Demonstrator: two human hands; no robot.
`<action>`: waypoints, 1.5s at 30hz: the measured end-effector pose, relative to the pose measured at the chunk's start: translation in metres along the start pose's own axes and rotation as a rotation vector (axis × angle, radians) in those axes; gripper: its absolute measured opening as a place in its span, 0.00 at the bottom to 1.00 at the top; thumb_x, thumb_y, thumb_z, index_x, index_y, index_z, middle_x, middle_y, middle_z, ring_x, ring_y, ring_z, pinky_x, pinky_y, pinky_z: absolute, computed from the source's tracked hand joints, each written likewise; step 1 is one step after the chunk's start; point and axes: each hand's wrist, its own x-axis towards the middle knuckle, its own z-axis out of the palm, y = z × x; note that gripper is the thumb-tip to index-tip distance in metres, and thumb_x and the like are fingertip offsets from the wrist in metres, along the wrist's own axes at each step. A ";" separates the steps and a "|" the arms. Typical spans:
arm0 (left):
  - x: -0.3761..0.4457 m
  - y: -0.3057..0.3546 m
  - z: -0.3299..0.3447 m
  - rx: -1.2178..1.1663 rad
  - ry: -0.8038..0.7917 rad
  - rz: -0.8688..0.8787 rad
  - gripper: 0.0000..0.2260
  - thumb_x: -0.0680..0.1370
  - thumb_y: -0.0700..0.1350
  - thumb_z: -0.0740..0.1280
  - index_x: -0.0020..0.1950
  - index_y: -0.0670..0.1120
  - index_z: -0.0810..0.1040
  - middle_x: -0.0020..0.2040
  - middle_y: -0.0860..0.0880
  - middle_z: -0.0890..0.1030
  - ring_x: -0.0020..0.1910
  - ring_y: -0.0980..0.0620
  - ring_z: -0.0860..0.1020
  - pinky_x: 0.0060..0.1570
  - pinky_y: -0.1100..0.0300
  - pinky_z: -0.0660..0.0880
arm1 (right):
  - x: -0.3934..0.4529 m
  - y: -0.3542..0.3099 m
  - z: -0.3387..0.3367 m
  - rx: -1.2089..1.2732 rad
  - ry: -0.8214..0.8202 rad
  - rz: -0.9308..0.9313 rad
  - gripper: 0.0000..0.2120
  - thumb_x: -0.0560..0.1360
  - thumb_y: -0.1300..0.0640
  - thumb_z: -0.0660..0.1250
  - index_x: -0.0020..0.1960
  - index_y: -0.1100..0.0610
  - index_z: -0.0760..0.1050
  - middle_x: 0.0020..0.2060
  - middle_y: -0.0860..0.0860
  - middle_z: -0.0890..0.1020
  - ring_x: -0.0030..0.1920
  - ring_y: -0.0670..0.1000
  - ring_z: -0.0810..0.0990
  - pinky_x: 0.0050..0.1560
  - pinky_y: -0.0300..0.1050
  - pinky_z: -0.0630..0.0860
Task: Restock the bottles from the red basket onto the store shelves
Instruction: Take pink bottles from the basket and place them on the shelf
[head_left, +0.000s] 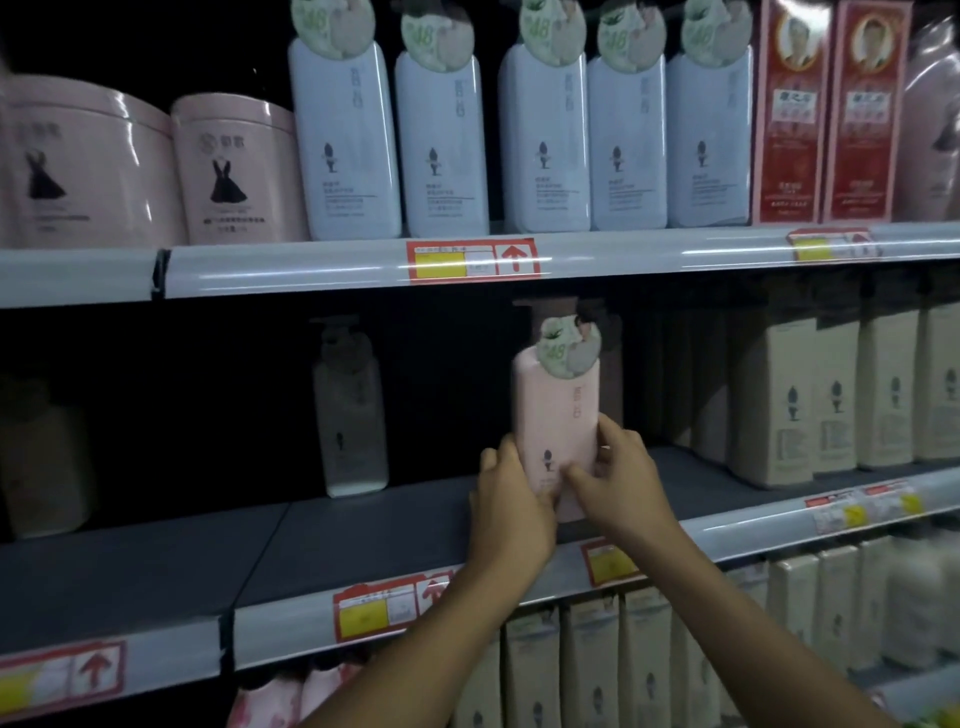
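Dim, soft frame — middle shelf (363, 530) recess falls into deep shadow, glare streaks the rails, edges bow and blur.

dim store aisle, grey shelf boards (156, 561), red price tags (472, 260)

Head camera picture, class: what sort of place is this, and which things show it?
Most likely a shop's toiletries aisle: price tags on shelf edges, rows of identical white bottles, and hands placing a pink bottle.

The pink bottle (558, 415) looks smooth, matt plastic — its round tag (569, 348) paper. Pink tubs (236, 171) shine glossy. The shelf board (363, 535) is matt grey — its edge strip (311, 270) glossy plastic.
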 end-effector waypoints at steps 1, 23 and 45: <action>0.002 0.002 0.002 0.033 0.006 -0.019 0.20 0.77 0.44 0.72 0.68 0.50 0.73 0.60 0.49 0.74 0.59 0.48 0.77 0.45 0.61 0.72 | 0.002 0.000 -0.001 -0.011 -0.019 0.009 0.23 0.74 0.61 0.71 0.68 0.51 0.74 0.59 0.54 0.76 0.55 0.53 0.79 0.58 0.49 0.78; 0.021 -0.029 0.023 0.092 0.101 0.043 0.03 0.75 0.43 0.69 0.46 0.49 0.82 0.43 0.49 0.83 0.42 0.49 0.82 0.43 0.51 0.81 | 0.005 0.009 0.021 -0.212 0.028 0.152 0.21 0.72 0.60 0.76 0.62 0.58 0.73 0.59 0.56 0.81 0.59 0.59 0.81 0.54 0.49 0.77; 0.085 -0.025 0.043 0.237 0.034 -0.162 0.04 0.75 0.36 0.67 0.42 0.43 0.79 0.46 0.44 0.83 0.49 0.44 0.82 0.36 0.56 0.71 | 0.060 0.025 0.035 -0.170 -0.102 0.272 0.25 0.69 0.58 0.80 0.61 0.63 0.75 0.58 0.60 0.83 0.59 0.59 0.82 0.51 0.42 0.75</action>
